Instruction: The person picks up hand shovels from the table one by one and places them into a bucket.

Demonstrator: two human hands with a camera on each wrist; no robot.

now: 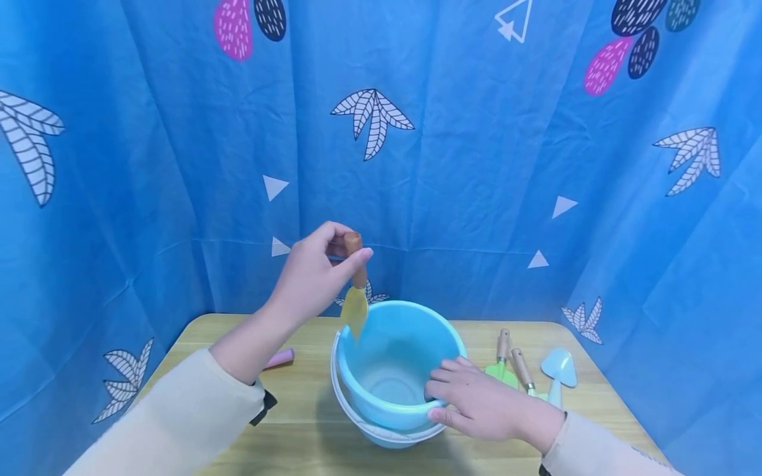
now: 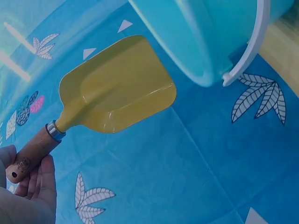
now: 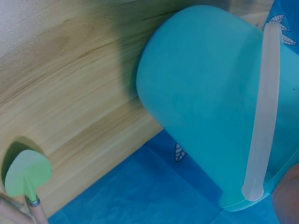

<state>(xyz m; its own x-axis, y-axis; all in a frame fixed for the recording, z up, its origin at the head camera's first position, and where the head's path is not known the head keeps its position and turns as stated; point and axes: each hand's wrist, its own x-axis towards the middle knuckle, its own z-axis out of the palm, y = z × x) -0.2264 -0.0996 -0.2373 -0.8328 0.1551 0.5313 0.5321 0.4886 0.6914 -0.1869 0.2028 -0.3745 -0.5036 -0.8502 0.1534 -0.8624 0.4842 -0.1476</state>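
Note:
My left hand [image 1: 315,271] pinches the wooden handle of a toy shovel [image 2: 117,84] between thumb and fingers. Its yellow scoop blade hangs downward over the left rim of a light blue bucket [image 1: 399,413]. In the left wrist view the whole blade and its metal collar show, with the bucket beyond it. My right hand [image 1: 476,400] grips the bucket's right rim, fingers over the inside and thumb outside. The bucket stands upright on the table, and its white handle [image 3: 264,112] hangs down at the side. The visible inside of the bucket holds nothing.
Right of the bucket on the wooden table [image 1: 286,423] lie a green spade [image 1: 502,374], a second wooden-handled tool [image 1: 522,369] and a light blue toy shovel [image 1: 558,370]. A pink handle [image 1: 280,358] shows behind the left forearm. Blue patterned cloth [image 1: 464,165] hangs around the table.

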